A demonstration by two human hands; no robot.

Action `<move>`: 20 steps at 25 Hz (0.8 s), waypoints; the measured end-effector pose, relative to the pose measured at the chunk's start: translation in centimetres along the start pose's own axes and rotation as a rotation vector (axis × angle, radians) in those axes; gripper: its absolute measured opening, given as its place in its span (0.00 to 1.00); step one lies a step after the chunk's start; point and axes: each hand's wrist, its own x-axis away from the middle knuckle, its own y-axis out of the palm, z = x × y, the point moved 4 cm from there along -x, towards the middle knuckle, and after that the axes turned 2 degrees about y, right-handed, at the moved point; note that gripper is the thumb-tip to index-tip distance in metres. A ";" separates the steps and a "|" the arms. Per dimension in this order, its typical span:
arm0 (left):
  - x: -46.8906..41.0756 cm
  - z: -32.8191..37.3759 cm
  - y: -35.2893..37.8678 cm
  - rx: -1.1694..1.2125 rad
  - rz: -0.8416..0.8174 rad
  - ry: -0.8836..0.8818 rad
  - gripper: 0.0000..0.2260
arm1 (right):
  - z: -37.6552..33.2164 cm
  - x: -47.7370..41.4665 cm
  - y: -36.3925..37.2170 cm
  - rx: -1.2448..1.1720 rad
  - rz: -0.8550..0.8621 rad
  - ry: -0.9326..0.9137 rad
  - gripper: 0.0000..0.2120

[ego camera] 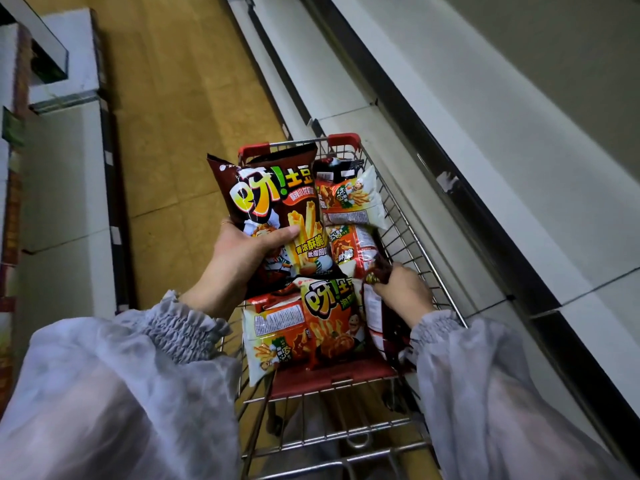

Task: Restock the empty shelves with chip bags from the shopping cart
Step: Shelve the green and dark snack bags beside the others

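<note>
Two chip bags in my grips, both over the shopping cart [403,216].
Head view: my left grip [249,252] is clamped round a dark brown bag [273,209], held upright above the cart; my right grip [405,294] pinches the top of a second dark bag [377,273] standing against the cart's right wall, beside orange bags [329,327]. White shelves [485,140] run alongside on the right.

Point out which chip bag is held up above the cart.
The dark brown bag gripped by the left hand, raised over the cart. All the others lie down in it, including the second dark bag the right hand grips.
</note>
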 end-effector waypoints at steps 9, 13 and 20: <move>4.0 2.4 0.8 -0.232 0.194 0.166 0.49 | -4.4 9.8 -15.8 -0.303 0.335 -0.301 0.21; 7.0 4.0 2.4 -0.387 0.225 0.318 0.47 | -4.0 15.3 -20.3 -0.424 0.455 -0.395 0.22; 12.0 6.1 5.1 -0.192 0.201 0.398 0.34 | -3.7 22.1 -22.9 -0.493 0.509 -0.671 0.18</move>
